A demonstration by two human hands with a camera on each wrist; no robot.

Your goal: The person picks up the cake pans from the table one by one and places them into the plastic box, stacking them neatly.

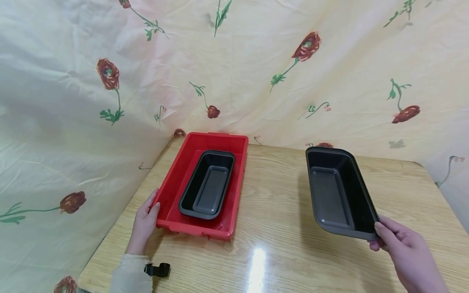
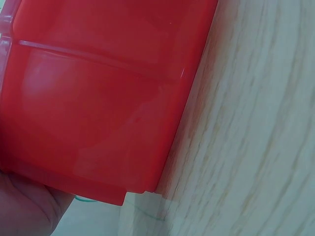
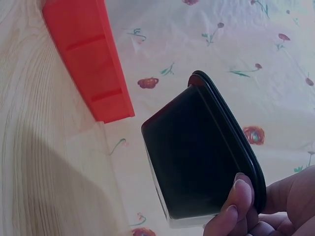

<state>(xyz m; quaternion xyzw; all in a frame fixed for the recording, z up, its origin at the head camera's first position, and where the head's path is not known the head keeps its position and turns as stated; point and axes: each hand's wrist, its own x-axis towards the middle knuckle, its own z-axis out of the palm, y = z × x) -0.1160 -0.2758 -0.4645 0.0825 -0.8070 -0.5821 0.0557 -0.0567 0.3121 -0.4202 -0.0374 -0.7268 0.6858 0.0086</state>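
Observation:
In the head view, my right hand point(image 1: 406, 248) pinches the near right corner of a dark loaf pan point(image 1: 331, 195), thumb on the rim and fingers beneath. The pan is raised above the table, its hollow facing up. The right wrist view shows the outside of that loaf pan point(image 3: 197, 152) with fingers curled under its rim. A red plastic tray point(image 1: 172, 219) stands on the table to the left, and a second dark loaf pan point(image 1: 210, 189) lies inside it. My left hand point(image 1: 144, 221) grips the tray's near left edge; the left wrist view shows the tray's side point(image 2: 98, 113) close up.
The wooden table point(image 1: 271, 211) reaches back to a flower-printed cloth point(image 1: 234, 73) that hangs behind and at the left. A black strap point(image 1: 157, 270) sits at the left sleeve. Light reflects off the table's near middle.

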